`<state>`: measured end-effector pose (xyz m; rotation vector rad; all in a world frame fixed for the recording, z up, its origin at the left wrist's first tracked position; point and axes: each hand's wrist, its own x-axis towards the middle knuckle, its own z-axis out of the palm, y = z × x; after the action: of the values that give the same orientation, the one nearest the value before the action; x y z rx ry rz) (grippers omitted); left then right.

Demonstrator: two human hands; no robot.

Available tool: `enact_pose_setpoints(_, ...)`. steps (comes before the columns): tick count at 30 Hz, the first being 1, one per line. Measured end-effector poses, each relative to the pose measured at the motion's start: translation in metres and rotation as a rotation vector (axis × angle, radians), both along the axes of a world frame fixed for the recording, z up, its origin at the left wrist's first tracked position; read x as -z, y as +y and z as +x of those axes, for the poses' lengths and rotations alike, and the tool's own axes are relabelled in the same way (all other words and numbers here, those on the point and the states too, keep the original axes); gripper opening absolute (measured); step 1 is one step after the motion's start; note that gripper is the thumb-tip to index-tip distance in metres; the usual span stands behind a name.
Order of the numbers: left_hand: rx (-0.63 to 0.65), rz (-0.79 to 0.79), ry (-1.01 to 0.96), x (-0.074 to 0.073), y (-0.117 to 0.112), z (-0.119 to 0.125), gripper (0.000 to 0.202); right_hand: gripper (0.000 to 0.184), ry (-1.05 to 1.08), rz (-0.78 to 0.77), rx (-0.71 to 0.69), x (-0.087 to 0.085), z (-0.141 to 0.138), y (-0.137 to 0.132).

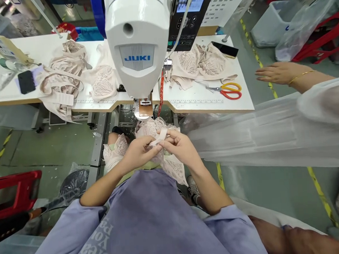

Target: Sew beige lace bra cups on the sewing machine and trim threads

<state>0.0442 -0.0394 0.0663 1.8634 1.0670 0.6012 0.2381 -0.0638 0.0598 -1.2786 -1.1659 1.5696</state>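
Both of my hands meet over my lap, just in front of the sewing machine (139, 49). My left hand (141, 150) is closed, thumb and fingers pinching one end of a pale strap (159, 138). The upper part of that strap is pinched in my right hand (178, 143). Below and around the hands lies a pale pink lace bra (148, 128), partly hidden by my fingers. More lace hangs down by my right wrist, and another lace cup (120, 145) rests on my thigh at the left.
On the white table (196, 107) are scissors (226, 90), a black phone (225, 49), lace bras (203, 62) and a beige bra pile (63, 71). Another person's hand (285, 72) extends at the right, above white sheer fabric (270, 130). A red stool (17, 191) stands left.
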Motion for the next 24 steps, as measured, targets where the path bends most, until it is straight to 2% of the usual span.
enact_pose_setpoints(6, 0.028, -0.190, -0.055, -0.007, 0.009, -0.006, 0.032, 0.041, -0.038, -0.048, -0.053, 0.002, 0.001, 0.007)
enact_pose_setpoints(10, 0.110, -0.280, -0.093, -0.004, 0.017, -0.008, 0.032, 0.042, 0.016, -0.070, -0.054, 0.005, 0.000, 0.012)
enact_pose_setpoints(13, 0.125, -0.308, -0.144, -0.001, 0.021, -0.008, 0.033, 0.039, -0.041, -0.048, -0.056, 0.006, -0.001, 0.015)
enact_pose_setpoints(17, 0.055, -0.274, -0.179, -0.001, 0.021, -0.002, 0.033, 0.037, -0.166, 0.054, -0.037, 0.011, -0.004, 0.024)
enact_pose_setpoints(20, -0.022, -0.193, -0.200, -0.004, 0.023, 0.003, 0.034, 0.036, -0.177, 0.152, 0.023, 0.013, -0.007, 0.036)
enact_pose_setpoints(24, -0.067, -0.081, -0.057, -0.007, 0.033, -0.002, 0.037, 0.033, -0.140, 0.177, 0.108, 0.011, -0.011, 0.057)
